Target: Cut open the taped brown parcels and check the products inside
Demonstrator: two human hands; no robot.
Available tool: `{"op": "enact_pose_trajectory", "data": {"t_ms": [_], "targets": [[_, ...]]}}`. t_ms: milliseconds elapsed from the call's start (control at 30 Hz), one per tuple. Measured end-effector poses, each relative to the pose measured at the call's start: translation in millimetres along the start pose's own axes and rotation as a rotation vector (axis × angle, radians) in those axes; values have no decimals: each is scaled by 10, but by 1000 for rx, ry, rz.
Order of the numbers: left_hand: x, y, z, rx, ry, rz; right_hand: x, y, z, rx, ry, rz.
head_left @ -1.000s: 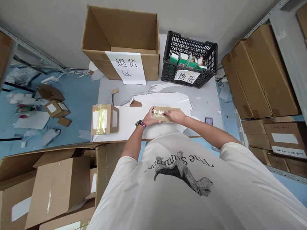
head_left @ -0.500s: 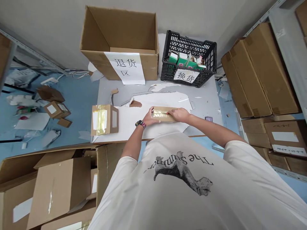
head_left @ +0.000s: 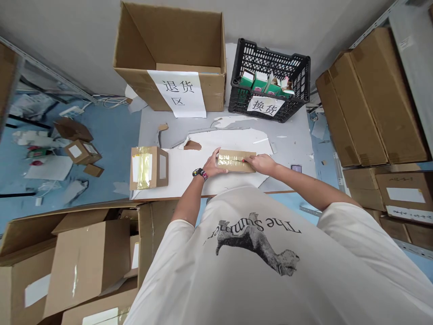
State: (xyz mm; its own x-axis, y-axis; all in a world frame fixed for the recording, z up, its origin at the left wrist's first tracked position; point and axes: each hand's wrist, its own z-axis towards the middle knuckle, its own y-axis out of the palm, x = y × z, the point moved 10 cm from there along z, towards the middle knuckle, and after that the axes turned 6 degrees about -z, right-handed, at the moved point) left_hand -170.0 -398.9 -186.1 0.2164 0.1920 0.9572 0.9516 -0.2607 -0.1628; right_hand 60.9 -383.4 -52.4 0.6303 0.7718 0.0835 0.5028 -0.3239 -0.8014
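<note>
Brown cardboard carton (head_left: 237, 167) lies on white sheeting (head_left: 182, 169), long axis left to right: left hand (head_left: 212, 166) clamped on its left end, right hand (head_left: 264, 164) closed around a small red-tipped tool (head_left: 243, 160) nearer the right.

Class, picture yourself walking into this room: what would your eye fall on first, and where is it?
Probably the large open cardboard box at the table's back left, with a white sign down its front. Right of it stands a black crate holding green-and-white cartons. Nearer the person, the left hand grips a small taped box while the right hand holds something red-tipped over it.
</note>
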Motion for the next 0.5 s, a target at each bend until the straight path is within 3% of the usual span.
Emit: {"op": "enact_pose_trajectory", "data": {"t_ms": [200, 500], "targets": [[-9, 0, 7, -28, -12, 48, 152, 171, -110, -6, 24, -19], [84, 10, -1, -39, -16, 23, 313, 249, -275, -30, 68, -16]]}}
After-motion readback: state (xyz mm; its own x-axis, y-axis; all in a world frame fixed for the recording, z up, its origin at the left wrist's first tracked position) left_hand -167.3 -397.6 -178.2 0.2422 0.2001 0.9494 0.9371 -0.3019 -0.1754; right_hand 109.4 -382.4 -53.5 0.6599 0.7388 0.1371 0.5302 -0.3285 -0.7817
